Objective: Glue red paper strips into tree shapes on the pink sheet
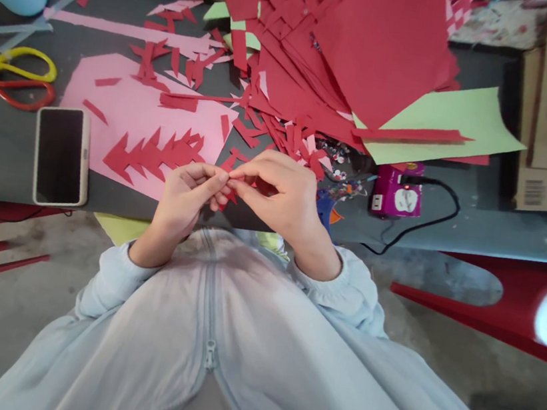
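Dark table (473,221) (pink sheet (140,107) atop)

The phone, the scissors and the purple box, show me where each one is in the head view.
phone (62,157): head view, middle of its dark screen
scissors (23,97): head view, red handle loop's lower edge
purple box (407,208): head view, front, lower right

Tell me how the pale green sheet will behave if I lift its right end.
The pale green sheet looks like thin paper, so it is probably light and floppy. The red sheets overlapping its left part may shift or drag as it rises. The narrow red strip lying across it would likely slide.
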Demonstrator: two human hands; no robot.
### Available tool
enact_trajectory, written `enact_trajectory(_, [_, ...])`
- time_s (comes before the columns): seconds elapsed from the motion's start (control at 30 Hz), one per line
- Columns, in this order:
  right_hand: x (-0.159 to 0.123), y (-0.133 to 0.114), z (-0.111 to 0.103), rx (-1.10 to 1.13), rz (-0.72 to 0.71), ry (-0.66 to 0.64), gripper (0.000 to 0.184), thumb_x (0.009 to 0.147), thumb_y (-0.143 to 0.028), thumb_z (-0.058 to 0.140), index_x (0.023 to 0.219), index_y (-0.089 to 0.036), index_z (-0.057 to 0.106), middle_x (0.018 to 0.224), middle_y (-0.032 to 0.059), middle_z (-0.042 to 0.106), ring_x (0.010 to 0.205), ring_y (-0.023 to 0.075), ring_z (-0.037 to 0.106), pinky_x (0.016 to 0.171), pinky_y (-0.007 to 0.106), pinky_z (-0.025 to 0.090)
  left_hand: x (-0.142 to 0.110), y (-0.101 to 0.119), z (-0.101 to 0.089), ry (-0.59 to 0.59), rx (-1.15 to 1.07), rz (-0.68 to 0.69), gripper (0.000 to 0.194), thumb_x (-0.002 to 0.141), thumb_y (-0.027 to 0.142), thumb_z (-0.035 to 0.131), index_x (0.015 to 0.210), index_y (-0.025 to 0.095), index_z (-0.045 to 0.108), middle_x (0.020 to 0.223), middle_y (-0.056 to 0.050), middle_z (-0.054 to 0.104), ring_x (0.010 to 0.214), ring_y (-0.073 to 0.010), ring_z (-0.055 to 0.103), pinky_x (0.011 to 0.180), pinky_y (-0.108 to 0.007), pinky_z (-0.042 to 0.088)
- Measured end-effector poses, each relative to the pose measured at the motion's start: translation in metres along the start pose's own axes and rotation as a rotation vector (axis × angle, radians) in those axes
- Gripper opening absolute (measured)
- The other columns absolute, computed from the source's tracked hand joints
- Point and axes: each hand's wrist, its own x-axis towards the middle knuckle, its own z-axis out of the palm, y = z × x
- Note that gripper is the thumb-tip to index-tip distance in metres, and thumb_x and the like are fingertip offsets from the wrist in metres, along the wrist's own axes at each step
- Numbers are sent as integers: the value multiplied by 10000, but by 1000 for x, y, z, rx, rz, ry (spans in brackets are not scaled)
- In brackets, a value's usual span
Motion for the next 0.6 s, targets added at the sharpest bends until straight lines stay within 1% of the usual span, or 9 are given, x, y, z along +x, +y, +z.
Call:
enact_trajectory(0.2, [2, 0, -1, -14, -8, 0, 100, 882, -237, 677, 855, -239, 773, 805, 14, 707, 638, 130, 568, 602, 281, 464, -3, 3, -2, 20, 30, -14, 323, 667, 420, 885, 699, 155, 704, 590, 7, 680, 470, -62, 601, 426, -145, 464])
enact_trajectory(0.37, [1, 1, -1, -45, 32, -11, 110, 885, -244, 668, 864, -236, 776, 833, 21, 711, 633, 129, 559, 609, 282, 463, -5, -1, -6, 36, 87, 26, 314, 700, 442, 863, 746, 155, 742, 622, -11, 705, 488, -81, 626, 440, -166, 490])
enact_trajectory(0.47, [1, 3, 0, -62, 24, -39, 128, 889, -234, 644, 857, -231, 768, 812, 17, 701, 627, 124, 557, 608, 275, 457, -7, -5, -10, 28, 101, 52, 288, 716, 419, 854, 803, 157, 771, 638, -16, 716, 507, -89, 638, 456, -173, 505])
enact_trajectory(0.6, [-3, 8, 3, -83, -9, -88, 119, 868, -194, 633, 831, -217, 745, 783, 22, 687, 663, 139, 580, 629, 278, 459, -15, -7, -14, -4, 151, 28, 244, 759, 358, 815, 901, 160, 793, 672, -18, 729, 541, -82, 645, 486, -166, 518])
